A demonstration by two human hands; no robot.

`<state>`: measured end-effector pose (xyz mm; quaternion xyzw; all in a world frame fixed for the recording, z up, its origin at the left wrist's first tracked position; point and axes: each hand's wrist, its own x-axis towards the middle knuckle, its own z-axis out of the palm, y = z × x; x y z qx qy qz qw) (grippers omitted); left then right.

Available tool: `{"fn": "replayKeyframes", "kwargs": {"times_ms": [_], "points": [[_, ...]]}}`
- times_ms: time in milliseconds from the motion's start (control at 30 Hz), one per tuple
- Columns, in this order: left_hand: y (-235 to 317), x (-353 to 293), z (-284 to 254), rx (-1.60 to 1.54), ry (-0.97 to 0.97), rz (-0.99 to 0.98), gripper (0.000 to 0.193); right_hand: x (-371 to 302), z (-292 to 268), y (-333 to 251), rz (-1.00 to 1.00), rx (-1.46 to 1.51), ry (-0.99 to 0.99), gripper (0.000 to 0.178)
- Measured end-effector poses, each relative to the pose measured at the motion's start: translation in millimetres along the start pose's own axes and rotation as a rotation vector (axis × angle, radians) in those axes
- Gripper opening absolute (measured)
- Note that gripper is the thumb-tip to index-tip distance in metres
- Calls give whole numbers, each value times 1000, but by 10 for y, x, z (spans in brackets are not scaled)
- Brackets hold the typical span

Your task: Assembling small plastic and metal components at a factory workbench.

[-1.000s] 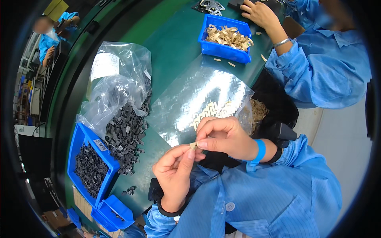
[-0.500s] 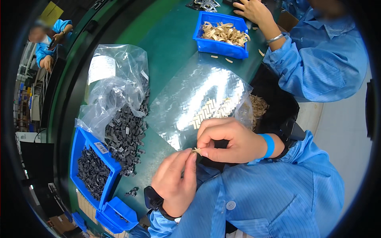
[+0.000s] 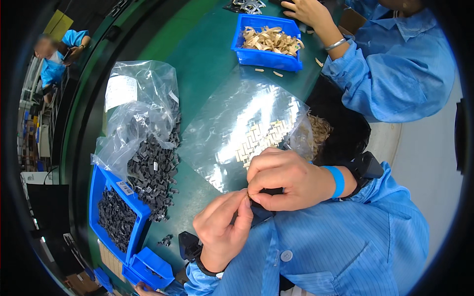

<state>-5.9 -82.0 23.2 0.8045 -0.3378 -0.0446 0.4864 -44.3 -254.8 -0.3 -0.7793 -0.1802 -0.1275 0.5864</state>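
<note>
In front of my chest, my left hand [image 3: 223, 224] and my right hand [image 3: 292, 183] meet fingertip to fingertip. Both are closed in a pinch on a small tan piece, now almost wholly hidden by the fingers. Just beyond my right hand, a clear plastic sheet or bag [image 3: 212, 133] lies on the table with tan pieces [image 3: 256, 140] in a zigzag pattern on it or under it. A heap of small black parts [image 3: 153, 172] lies to the left of my hands, partly spilling from a clear plastic bag [image 3: 148, 84].
Left stands a blue bin [image 3: 140, 212] of black bits, with a smaller blue bin [image 3: 150, 266] nearer; another person's hand [image 3: 145, 289] shows beside it. A blue bin [image 3: 271, 60] of tan strips is at the back. A co-worker's arm [image 3: 390, 64] reaches in from the right.
My hands have shifted slightly, and the tan piece that showed between the fingertips is now mostly covered. Another person's hand has appeared at the lower edge. The view has shifted a little.
</note>
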Motion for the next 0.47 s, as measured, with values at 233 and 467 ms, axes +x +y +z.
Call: {"fn": "replayKeyframes", "kwargs": {"times_ms": [233,467], "points": [[-47,90,213,-496,85,-385,8,-115,-278,-87,116,95,57,3],[-19,266,660,-180,-365,-181,7,-317,-731,-173,144,-42,169,11]]}}
